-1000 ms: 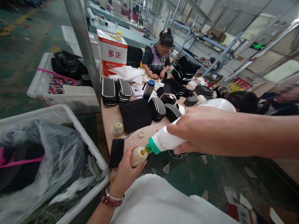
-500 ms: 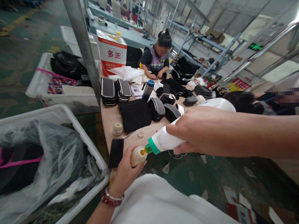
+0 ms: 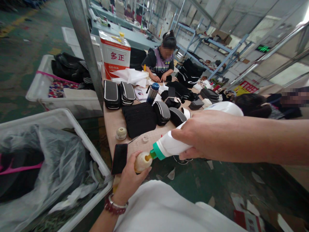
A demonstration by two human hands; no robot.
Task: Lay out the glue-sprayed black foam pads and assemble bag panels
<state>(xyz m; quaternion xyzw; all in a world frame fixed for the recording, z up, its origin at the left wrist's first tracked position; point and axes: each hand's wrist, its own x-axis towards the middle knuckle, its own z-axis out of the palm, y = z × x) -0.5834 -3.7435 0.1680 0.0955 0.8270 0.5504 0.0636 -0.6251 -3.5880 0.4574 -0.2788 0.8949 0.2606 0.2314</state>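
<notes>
My right hand (image 3: 193, 135) is wrapped round a white squeeze bottle (image 3: 172, 145) with a green cap, tilted down to the left. Its nozzle (image 3: 153, 154) meets the mouth of a small whitish pot (image 3: 142, 162), where yellowish stuff shows in the opening. Fingers of my left hand (image 3: 131, 175) curl round that pot from below and the left. Close to my left hand, a dark phone (image 3: 120, 158) lies at the table's edge. Beyond it sit a round whitish container (image 3: 121, 133) and a small clear cap (image 3: 145, 138).
Stacked black pieces (image 3: 139, 120) and grey-topped stacks (image 3: 111, 94) cover the table (image 3: 109, 129), with a blue-lidded flask (image 3: 153, 93) among them. A metal post (image 3: 84, 48) rises at the left, beside white bins (image 3: 72, 119). Another person (image 3: 160, 61) works across the table.
Both hands, the bottle and the pot stay almost where they were. The view has shifted very slightly. The person across the table has moved their hands a little.
</notes>
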